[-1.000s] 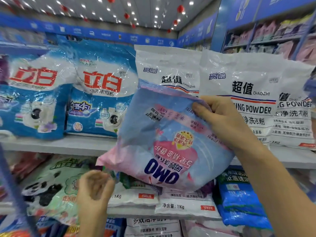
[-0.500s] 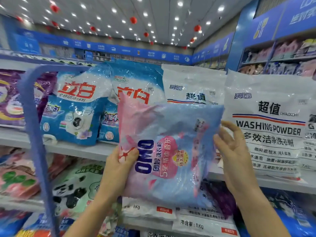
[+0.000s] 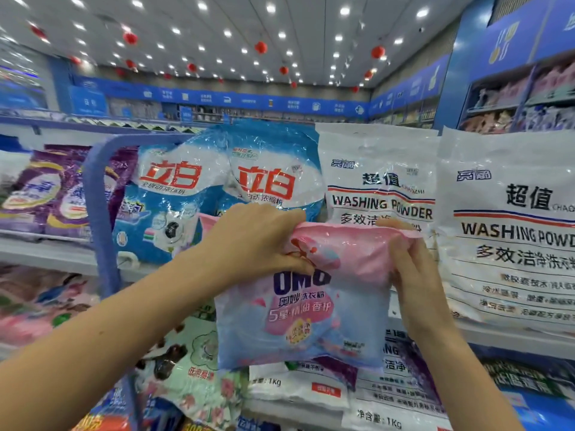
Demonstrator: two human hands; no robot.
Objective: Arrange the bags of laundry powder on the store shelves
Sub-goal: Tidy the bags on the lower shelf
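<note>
Far left: purple bags (image 3: 46, 194) stand on the upper shelf (image 3: 43, 255), fronts facing out.
Blue bar: a curved blue bar (image 3: 99, 213) crosses my view in front of that shelf. I cannot tell what it belongs to.
Left of centre: two blue-and-white bags (image 3: 168, 194) stand side by side on the same shelf, touching each other.
Left grip: I read the left grip (image 3: 258, 241), a bare hand, as closed over the pink top edge of the OMO bag (image 3: 305, 315), with fingers curled into the crumpled film.
OMO bag: it is held in the air, upright, with the label toward me. It sits in front of the join between the blue-and-white bags and the white bags. Its bottom hangs before the lower-shelf stock, and it rests on no shelf.
Right grip: the right grip (image 3: 417, 275) pinches the bag's top right corner, with the thumb on the fold and the fingers down the side edge.
Right: white washing-powder bags (image 3: 510, 231) stand upright on the upper shelf, the nearest just behind the right grip.
Handling, my judgement: this is a soft film pouch. The powder has slumped low, so the weight sits at the bottom and the top is slack. The glossy film looks slippery, and I rate it moderately heavy.
Hold point, my judgement: both top corners serve for steering. A palm under the base would carry the load better when I set it down.
</note>
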